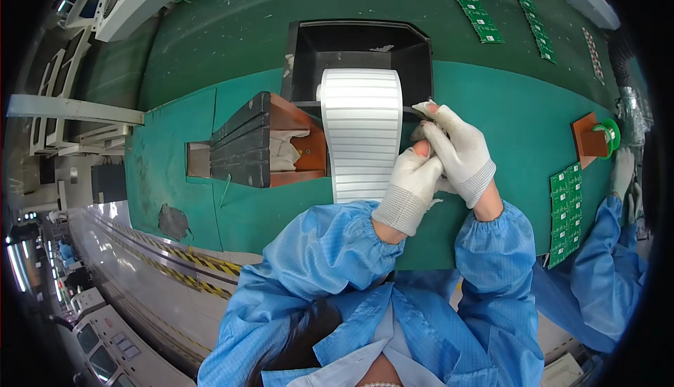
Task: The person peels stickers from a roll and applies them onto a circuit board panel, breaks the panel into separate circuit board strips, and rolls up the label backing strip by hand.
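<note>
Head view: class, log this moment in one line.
left hand: against right hand | grip: unclear | white strip: across near edge of black bin

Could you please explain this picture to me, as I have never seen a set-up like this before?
Certainly. There is no robot here: one camera, worn on a person's head, looks forward and down at their own arms in blue sleeves. The left hand and right hand wear white gloves with some fingertips bare. They are close together; whether they hold something small is too hard to tell.

On the green work surface, a white ribbed strip hangs over the front edge of a black bin. To its left lies a black-and-brown container. To the right are green circuit boards and a green spool. At the far right, another person's gloved hand shows.
</note>
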Motion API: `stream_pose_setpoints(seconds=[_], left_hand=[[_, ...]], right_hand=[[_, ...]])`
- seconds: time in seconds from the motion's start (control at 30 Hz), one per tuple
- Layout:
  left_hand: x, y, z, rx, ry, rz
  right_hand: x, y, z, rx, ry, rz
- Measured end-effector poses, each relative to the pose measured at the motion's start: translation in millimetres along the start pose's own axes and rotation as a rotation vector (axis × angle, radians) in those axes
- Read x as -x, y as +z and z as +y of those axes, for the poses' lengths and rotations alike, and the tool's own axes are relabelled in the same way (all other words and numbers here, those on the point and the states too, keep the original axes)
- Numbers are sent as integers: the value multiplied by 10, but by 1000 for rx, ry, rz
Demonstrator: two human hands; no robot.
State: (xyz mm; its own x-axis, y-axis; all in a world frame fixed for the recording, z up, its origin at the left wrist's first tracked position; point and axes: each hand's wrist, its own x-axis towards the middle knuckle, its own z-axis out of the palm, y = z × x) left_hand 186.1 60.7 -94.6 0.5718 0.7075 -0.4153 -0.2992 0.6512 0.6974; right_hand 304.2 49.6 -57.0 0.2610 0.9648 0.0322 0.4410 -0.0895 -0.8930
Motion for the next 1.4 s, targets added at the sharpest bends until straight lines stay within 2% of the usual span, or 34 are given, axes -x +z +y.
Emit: stream_pose_setpoints(seconds=[0.07,0.27,0.43,0.7,0.97,1.1,1.17,1.4], left_hand=[[5,4,9,0,5,-6],[29,19,8,22,34,-11],[21,-27,39,114,-32,-136],[74,22,143,60,-23,-152],[80,-56,75,88,40,-207],[51,-25,124,51,1,-159],[45,-4,124,44,-21,-83],[21,-93,97,48,-18,-65]], right_hand=[[1,9,47,35,-63,18],[-1,-2,53,34,-72,18],[5,4,43,-164,42,36],[-4,-53,2,99,-45,22],[13,-34,42,99,-78,93],[37,-19,103,152,-141,131],[50,-30,52,149,-97,130],[58,-26,27,182,-74,136]])
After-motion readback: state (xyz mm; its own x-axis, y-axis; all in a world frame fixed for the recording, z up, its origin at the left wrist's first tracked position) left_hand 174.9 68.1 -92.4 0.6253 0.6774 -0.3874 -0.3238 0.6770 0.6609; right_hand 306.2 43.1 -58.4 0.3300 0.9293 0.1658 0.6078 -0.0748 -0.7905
